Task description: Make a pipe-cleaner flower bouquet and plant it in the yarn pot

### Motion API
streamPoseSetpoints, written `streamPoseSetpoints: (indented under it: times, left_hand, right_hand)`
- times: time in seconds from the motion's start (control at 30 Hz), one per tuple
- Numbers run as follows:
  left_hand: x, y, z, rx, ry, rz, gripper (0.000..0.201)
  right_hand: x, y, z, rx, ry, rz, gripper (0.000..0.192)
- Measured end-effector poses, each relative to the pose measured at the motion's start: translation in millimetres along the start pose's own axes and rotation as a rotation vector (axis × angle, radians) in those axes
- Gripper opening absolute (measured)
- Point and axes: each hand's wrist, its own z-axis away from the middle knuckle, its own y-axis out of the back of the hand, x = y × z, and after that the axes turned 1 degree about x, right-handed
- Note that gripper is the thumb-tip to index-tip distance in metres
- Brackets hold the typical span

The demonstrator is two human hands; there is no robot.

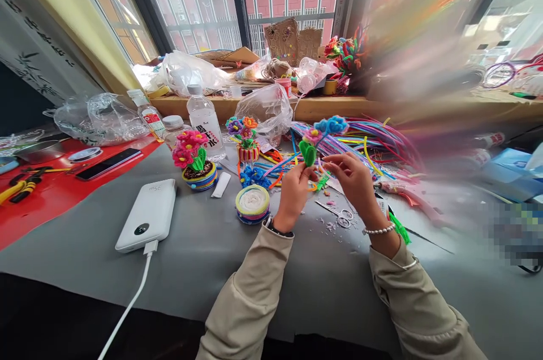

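Fuzzy chenille flowers on matt grey cloth

Pipe-cleaner flower (316, 142): fuzzy chenille. Counter (203, 247): matt grey cloth cover. Power bank (147, 215): smooth white plastic. Water bottle (205, 120): clear glossy plastic. Scissors (339, 214): shiny metal. Window ledge (339, 107): wood.

Readable text is scarce.

- White power bank (147, 214) on the grey table: small grey marking on its upper face near the far edge, reads roughly "35E" seen upside down; not certain.
- Clear water bottle (206, 122): white label with large dark Chinese characters, partly turned away; the last looks like "水".
- Smaller bottle (148, 113) left of it: red and white label, print too small to read.
- Hanging scroll (31, 49) at far left: dark brush characters and bamboo leaves, not legible.
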Motion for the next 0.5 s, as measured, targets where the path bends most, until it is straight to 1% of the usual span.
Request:
streamPoseSetpoints:
  times: [0.03, 0.07, 0.1, 0.17, 0.2, 0.23, 0.3, 0.4, 0.5]
  left_hand:
    - [-1, 2.1, -2, 0.035, 0.016, 0.044, 0.021]
    - [-2, 3.7, -4, 0.061, 0.035, 0.1, 0.021]
    - [-4, 4.6, -5, 0.077, 0.055, 0.162, 0.022]
    - [-9, 4.8, -7, 0.097, 0.086, 0.273, 0.024]
    - [-11, 4.3, -7, 0.105, 0.096, 0.311, 0.025]
    - [-13, 3.6, -8, 0.11, 0.101, 0.335, 0.025]
    - [-16, 2.5, -8, 0.118, 0.103, 0.366, 0.026]
    - [-14, 4.4, -8, 0.142, 0.122, 0.433, 0.024]
    - [-8, 10.2, -10, 0.237, 0.178, 0.519, 0.023]
  right_hand:
    - [5, 1, -1, -0.022, -0.019, 0.068, 0.016]
    - [10, 2, -2, -0.079, -0.025, 0.156, 0.014]
    - [15, 2, -3, -0.166, -0.013, 0.251, 0.012]
    - [23, -2, -2, -0.352, 0.05, 0.397, 0.014]
    - [26, -5, -1, -0.42, 0.085, 0.446, 0.017]
    - [28, -9, 0, -0.46, 0.109, 0.48, 0.018]
    - [29, -16, 2, -0.478, 0.13, 0.499, 0.017]
    - [29, -21, 3, -0.442, 0.14, 0.492, 0.013]
    - [26, -16, 1, -0.335, 0.142, 0.408, 0.005]
